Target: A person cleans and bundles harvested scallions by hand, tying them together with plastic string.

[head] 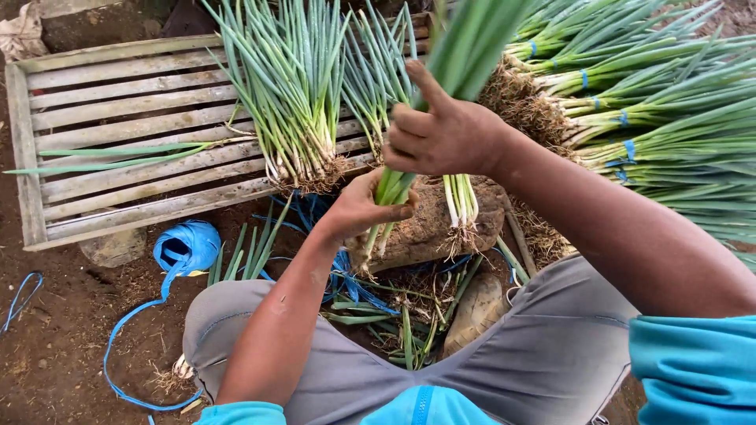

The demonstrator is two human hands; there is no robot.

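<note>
green onions [394, 185] clenched in both hands over the lap: right hand [445, 134] grasping the stalks, left hand [362, 206] pinching near the roots. tied bundles [630, 102] stacked at right look done; loose piles [295, 102] on the wood rack [118, 102] still untied, blue twine [185, 248] ready.

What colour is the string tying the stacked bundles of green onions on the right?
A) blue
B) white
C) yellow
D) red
A: thin blue string bands wrap the stacked green onion bundles, matching the blue roll of string on the ground.
</note>
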